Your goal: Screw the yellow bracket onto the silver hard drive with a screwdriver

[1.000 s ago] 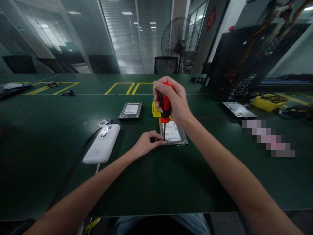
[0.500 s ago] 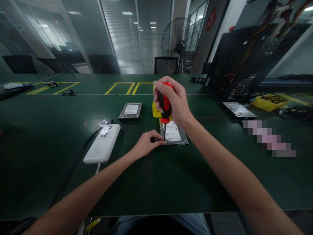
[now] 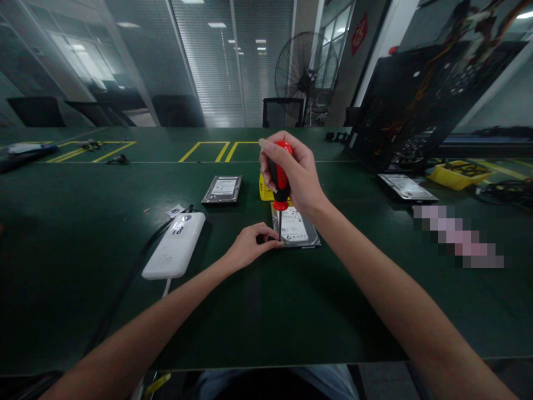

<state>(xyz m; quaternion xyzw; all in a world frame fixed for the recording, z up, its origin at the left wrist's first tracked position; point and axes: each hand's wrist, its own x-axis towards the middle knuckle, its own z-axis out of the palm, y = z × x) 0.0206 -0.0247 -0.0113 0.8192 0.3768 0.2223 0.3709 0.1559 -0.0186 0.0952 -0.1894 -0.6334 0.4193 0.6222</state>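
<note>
My right hand [image 3: 297,175] is wrapped round the red and black handle of a screwdriver [image 3: 280,189], which stands nearly upright. Its tip meets the near left corner of a hard drive [image 3: 295,226] with a white label, lying flat on the green table [image 3: 250,311]. At that same corner my left hand [image 3: 254,243] has its thumb and fingers pinched together beside the screwdriver tip; whether anything small is between them is hidden. Behind the screwdriver, a yellow object [image 3: 265,189] is partly covered by my right hand.
A second hard drive [image 3: 222,189] lies left of centre, near a white power bank [image 3: 175,246] with a cable. At right are another drive [image 3: 407,187], a yellow tray [image 3: 460,174] and a large black computer case [image 3: 425,105]. Small black parts lie at far left.
The screwdriver handle and my right hand have shifted very slightly left. My left hand and the hard drive stay in place.
</note>
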